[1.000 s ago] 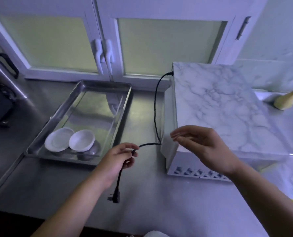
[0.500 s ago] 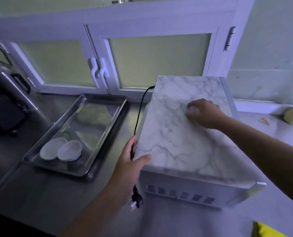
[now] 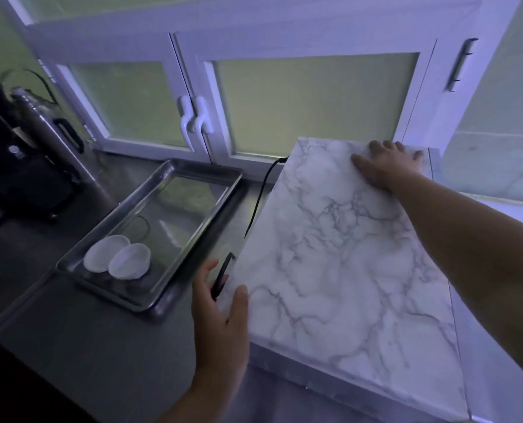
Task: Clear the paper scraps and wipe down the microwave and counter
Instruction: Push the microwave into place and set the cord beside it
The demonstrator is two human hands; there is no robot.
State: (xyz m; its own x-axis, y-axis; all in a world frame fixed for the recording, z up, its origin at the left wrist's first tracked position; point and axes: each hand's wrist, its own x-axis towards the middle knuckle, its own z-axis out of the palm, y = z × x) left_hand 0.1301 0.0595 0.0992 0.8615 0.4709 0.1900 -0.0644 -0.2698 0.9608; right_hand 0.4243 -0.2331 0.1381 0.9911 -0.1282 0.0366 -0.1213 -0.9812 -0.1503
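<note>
Our left hand (image 3: 220,325) clasps the microwave (image 3: 345,270) at its near corner, cord (image 3: 222,276) pinned beneath; our right hand (image 3: 385,170) lies flat at the far edge. Tray (image 3: 150,304) just left.

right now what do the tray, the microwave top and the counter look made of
Tray: bare metal, likely stainless steel, mirror-like reflections.
Microwave: marble look on top, possibly a printed film over the casing; grey veins, smooth sheen.
Counter: seemingly brushed metal, dull grey with soft reflections.
</note>
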